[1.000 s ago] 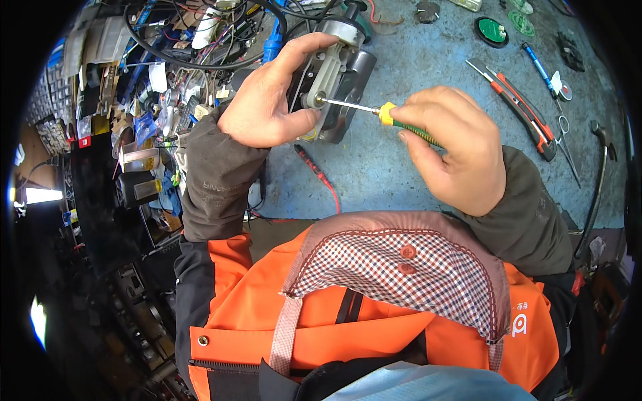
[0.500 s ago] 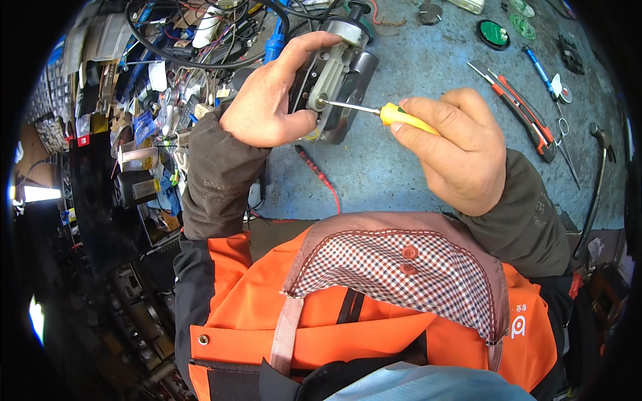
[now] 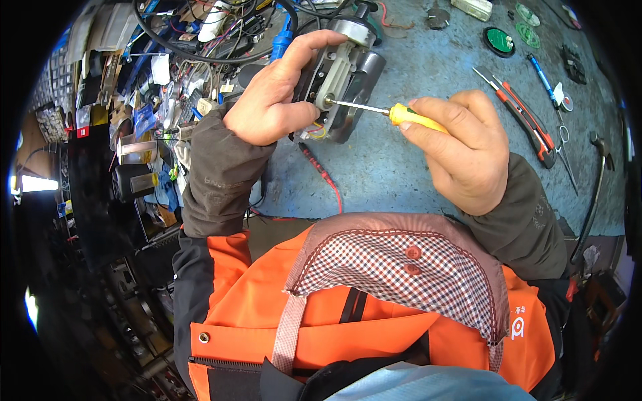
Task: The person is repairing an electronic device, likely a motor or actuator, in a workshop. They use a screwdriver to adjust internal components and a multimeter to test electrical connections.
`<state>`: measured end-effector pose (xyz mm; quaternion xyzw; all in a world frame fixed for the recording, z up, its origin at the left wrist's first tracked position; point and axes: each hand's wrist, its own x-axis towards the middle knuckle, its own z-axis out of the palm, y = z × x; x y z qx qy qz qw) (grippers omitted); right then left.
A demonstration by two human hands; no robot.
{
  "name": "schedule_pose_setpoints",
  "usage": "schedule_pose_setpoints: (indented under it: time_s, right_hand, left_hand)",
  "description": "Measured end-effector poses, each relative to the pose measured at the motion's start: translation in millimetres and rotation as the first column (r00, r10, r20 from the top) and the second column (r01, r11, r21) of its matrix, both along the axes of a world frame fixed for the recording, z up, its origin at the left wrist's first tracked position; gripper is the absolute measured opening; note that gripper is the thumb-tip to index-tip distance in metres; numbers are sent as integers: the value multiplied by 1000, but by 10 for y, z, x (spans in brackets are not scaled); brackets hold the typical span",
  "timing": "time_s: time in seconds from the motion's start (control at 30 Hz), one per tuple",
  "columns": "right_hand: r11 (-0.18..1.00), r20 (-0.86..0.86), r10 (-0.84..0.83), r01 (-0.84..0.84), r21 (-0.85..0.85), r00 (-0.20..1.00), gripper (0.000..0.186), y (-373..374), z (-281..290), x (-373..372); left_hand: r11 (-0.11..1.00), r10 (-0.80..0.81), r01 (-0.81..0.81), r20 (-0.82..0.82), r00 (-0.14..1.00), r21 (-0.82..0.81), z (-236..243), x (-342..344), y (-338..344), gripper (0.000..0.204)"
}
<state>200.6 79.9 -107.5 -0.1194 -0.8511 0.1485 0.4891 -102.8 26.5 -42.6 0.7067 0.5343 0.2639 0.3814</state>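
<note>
My left hand (image 3: pixel 267 100) grips a black and silver motor-like unit (image 3: pixel 356 93) from its left side, with the index finger along its top end and the thumb near its lower end. A grey metal arm (image 3: pixel 334 77) runs along the unit's face. In my right hand (image 3: pixel 465 144) is a screwdriver (image 3: pixel 406 115) with a yellow handle, pinched between thumb and fingers. Its thin shaft points left, and the tip meets the round lower end of the grey arm. Thin yellow wires (image 3: pixel 317 132) show below my left thumb.
A red test probe (image 3: pixel 319 167) with its lead lies on the blue bench near me. To the right are red-handled pliers or cutters (image 3: pixel 525 123), a blue pen-like tool (image 3: pixel 542 75), scissors (image 3: pixel 565 144) and a hammer (image 3: pixel 597 174). Cluttered parts and cables (image 3: pixel 180 87) fill the left.
The whole view has shifted slightly. My left thumb sits a little higher on the unit, and the thin yellow wires show more. The screwdriver tip stays at the grey arm's end.
</note>
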Motion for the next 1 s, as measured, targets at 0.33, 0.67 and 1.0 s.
schedule_pose_setpoints:
  time_s: [0.33, 0.67, 1.0]
  right_hand:
    - [993, 48, 34, -28, -114, 998, 41, -38, 28, 39]
    - [994, 21, -8, 6, 106, 1000, 30, -39, 8, -19]
    - [997, 53, -22, 18, 78, 998, 34, -88, 54, -99]
  left_hand:
    - [998, -9, 14, -77, 997, 66, 13, -8, -22, 87]
    - [992, 39, -14, -192, 981, 129, -29, -37, -53, 92]
    - [981, 57, -24, -172, 983, 192, -36, -90, -88, 90]
